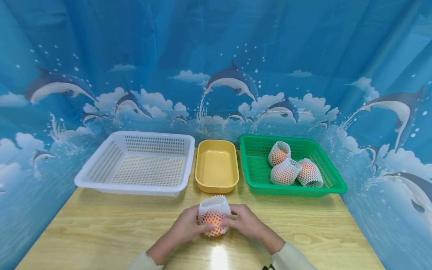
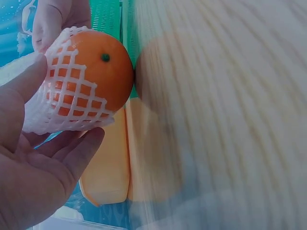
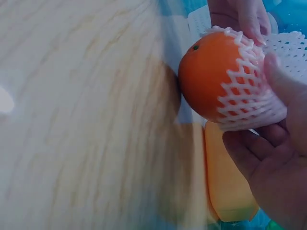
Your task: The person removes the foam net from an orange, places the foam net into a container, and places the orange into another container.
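Note:
Between my two hands, low over the table's front middle, is an orange point(image 2: 112, 72) partly inside a white foam net sleeve point(image 1: 215, 204). The loose end of the sleeve stands up past the fruit in the head view. My left hand point(image 1: 185, 225) grips the netted orange from the left, thumb across the near face and fingers beneath. From the other side my right hand point(image 1: 248, 223) holds it the same way. Both wrist views show one end of the orange point(image 3: 204, 79) bare, with a small green stem mark; its lower side is close to or touching the wooden surface.
Behind the hands stand a white slotted basket point(image 1: 135, 186) at left, a small yellow tray point(image 1: 216, 187) in the middle and a green basket point(image 1: 287, 190) at right. Three netted fruits point(image 1: 285, 172) lie in the green basket. A blue dolphin-print curtain point(image 1: 216, 37) surrounds the wooden table point(image 1: 101, 232).

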### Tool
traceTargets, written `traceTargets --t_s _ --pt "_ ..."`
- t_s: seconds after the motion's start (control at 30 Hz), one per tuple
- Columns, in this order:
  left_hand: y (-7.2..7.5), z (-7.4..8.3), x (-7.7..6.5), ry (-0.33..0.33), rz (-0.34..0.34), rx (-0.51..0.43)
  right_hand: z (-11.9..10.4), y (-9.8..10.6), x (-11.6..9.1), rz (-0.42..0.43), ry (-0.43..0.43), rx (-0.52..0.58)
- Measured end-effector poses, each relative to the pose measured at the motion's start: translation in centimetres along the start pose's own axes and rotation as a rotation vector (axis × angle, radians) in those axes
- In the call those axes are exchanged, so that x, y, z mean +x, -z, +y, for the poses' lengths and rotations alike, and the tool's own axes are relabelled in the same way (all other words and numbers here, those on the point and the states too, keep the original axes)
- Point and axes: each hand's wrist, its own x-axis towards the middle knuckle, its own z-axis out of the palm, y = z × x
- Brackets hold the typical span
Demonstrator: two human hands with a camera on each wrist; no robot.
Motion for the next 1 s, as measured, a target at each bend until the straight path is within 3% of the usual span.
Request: traceTargets --t_s 0.23,0.77,1.0 --pt "0.13 0.0 0.05 -0.01 0.023 0.008 -0.01 -0.49 -0.03 -0.046 -0.072 0.017" --pt "0.46 0.17 -0.09 -0.092 0.079 0.123 0.07 -0.79 -0.37 -0.079 -0.069 -0.039" --pt "0.38 0.23 -0.23 -0.063 0.075 0.074 0.15 -0.78 -0.36 -0.068 -0.07 -0.031"
